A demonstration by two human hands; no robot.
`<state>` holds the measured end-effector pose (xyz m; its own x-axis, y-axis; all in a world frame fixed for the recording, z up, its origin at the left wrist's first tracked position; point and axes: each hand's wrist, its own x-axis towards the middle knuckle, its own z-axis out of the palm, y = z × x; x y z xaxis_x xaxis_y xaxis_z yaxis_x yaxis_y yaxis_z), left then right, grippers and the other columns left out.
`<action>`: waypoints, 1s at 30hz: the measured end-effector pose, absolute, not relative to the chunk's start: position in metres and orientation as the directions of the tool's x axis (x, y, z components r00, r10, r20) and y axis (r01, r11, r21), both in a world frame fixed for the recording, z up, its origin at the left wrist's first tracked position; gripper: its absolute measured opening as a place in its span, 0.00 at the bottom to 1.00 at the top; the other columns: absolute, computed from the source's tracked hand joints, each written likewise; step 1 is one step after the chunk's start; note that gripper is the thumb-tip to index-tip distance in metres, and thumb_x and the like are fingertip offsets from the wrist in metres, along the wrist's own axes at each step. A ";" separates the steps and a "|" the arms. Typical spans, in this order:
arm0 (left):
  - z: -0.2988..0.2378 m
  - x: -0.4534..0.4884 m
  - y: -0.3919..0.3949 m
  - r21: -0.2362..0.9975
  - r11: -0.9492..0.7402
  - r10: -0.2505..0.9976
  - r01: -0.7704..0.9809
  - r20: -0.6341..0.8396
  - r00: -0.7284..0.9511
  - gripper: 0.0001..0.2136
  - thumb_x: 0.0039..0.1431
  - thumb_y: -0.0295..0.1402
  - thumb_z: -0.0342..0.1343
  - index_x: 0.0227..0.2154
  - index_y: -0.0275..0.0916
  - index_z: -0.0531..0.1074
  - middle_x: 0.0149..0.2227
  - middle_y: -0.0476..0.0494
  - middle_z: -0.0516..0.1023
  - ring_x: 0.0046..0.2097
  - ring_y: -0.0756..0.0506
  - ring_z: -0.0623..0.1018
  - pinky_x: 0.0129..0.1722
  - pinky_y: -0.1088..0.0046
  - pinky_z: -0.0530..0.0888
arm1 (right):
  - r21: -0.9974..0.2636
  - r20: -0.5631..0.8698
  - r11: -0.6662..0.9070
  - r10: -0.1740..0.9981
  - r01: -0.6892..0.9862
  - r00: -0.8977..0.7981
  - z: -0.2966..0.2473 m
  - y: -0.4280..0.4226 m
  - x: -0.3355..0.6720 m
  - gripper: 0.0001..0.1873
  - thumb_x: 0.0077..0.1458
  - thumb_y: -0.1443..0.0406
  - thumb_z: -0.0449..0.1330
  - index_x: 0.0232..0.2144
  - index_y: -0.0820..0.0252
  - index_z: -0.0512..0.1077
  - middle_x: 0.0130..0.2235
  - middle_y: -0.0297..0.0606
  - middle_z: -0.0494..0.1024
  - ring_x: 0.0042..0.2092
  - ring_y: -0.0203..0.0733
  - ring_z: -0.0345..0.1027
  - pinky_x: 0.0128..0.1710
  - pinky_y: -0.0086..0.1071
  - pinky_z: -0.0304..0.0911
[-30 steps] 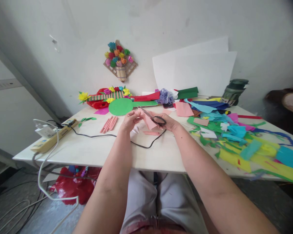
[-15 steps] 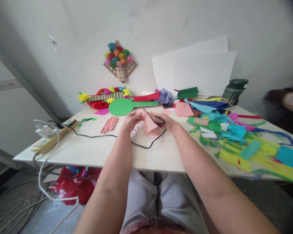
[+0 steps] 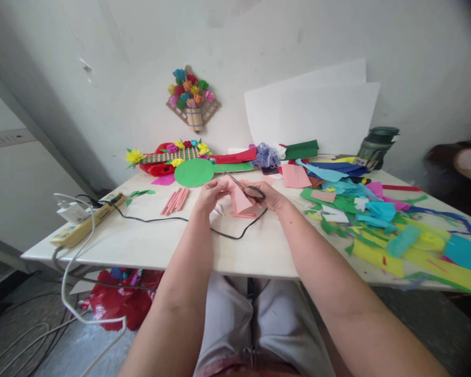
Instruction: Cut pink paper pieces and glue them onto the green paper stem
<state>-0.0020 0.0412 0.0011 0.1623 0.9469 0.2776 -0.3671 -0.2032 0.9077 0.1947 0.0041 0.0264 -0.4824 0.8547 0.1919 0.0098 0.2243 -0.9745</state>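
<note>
My left hand [image 3: 212, 195] pinches a piece of pink paper [image 3: 241, 201] above the middle of the table. Closed round the black handles of the scissors [image 3: 256, 193] is my right hand [image 3: 272, 196]. The scissor blades point up and left, lying across the paper near my left fingers. Just beneath, a small pink strip [image 3: 243, 215] and a white scrap [image 3: 220, 209] rest on the table. Several rolled pink paper sticks [image 3: 175, 201] lie left of my left hand. Behind both hands is a green round cutout with a long neck [image 3: 194, 173].
Coloured paper scraps [image 3: 380, 225] cover the table's right side, with a dark bottle [image 3: 377, 149] behind them. A black cable [image 3: 165, 219] crosses in front of my hands from a power strip [image 3: 88, 220]. Paper flowers [image 3: 180, 149] and purple yarn [image 3: 267, 156] sit at the back.
Almost nothing differs. Both hands, the scissors and the pink paper keep nearly the same place; any shift of the blades is very slight.
</note>
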 end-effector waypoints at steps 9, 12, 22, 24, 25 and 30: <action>-0.002 -0.004 0.045 0.908 -0.210 0.948 -0.363 0.280 0.152 0.13 0.37 0.36 0.67 0.20 0.35 0.70 0.21 0.50 0.72 0.27 0.51 0.74 0.33 0.73 0.72 | -0.973 0.199 0.230 0.869 0.014 -0.453 0.029 0.001 0.193 0.18 0.45 0.55 0.60 0.16 0.62 0.64 0.14 0.29 0.62 0.14 0.26 0.49 0.11 0.23 0.43; -0.002 -0.004 0.046 0.910 -0.213 0.950 -0.356 0.278 0.141 0.13 0.37 0.37 0.67 0.20 0.35 0.70 0.21 0.50 0.72 0.27 0.51 0.74 0.33 0.72 0.71 | -0.969 0.206 0.244 0.866 0.026 -0.455 0.029 0.002 0.193 0.17 0.45 0.57 0.60 0.15 0.62 0.63 0.14 0.29 0.62 0.14 0.26 0.49 0.10 0.22 0.44; 0.001 0.000 0.041 0.910 -0.199 0.946 -0.365 0.275 0.171 0.13 0.37 0.36 0.68 0.20 0.34 0.71 0.22 0.49 0.73 0.27 0.51 0.75 0.35 0.72 0.73 | -0.990 0.117 0.139 0.870 0.012 -0.478 0.028 0.002 0.192 0.13 0.48 0.58 0.60 0.29 0.64 0.69 0.15 0.28 0.65 0.14 0.26 0.51 0.10 0.20 0.47; 0.002 0.001 0.039 0.910 -0.196 0.943 -0.366 0.277 0.184 0.13 0.37 0.36 0.68 0.19 0.34 0.71 0.22 0.49 0.74 0.27 0.51 0.75 0.34 0.72 0.73 | -0.991 0.120 0.137 0.870 0.000 -0.478 0.029 0.001 0.192 0.14 0.49 0.57 0.59 0.31 0.64 0.69 0.15 0.27 0.65 0.14 0.27 0.52 0.10 0.20 0.46; 0.003 0.002 0.039 0.908 -0.195 0.941 -0.369 0.280 0.189 0.13 0.36 0.36 0.68 0.19 0.34 0.70 0.22 0.49 0.74 0.27 0.51 0.75 0.34 0.72 0.73 | -0.990 0.124 0.138 0.870 -0.006 -0.478 0.029 0.001 0.192 0.15 0.49 0.57 0.59 0.32 0.64 0.69 0.15 0.27 0.64 0.14 0.26 0.52 0.10 0.20 0.46; 0.004 0.003 0.038 0.904 -0.198 0.939 -0.379 0.286 0.192 0.13 0.36 0.35 0.68 0.19 0.34 0.71 0.22 0.49 0.74 0.27 0.51 0.75 0.34 0.72 0.73 | -0.986 0.138 0.163 0.883 0.018 -0.448 0.027 0.003 0.191 0.12 0.47 0.59 0.60 0.29 0.65 0.70 0.14 0.26 0.63 0.14 0.25 0.50 0.10 0.20 0.43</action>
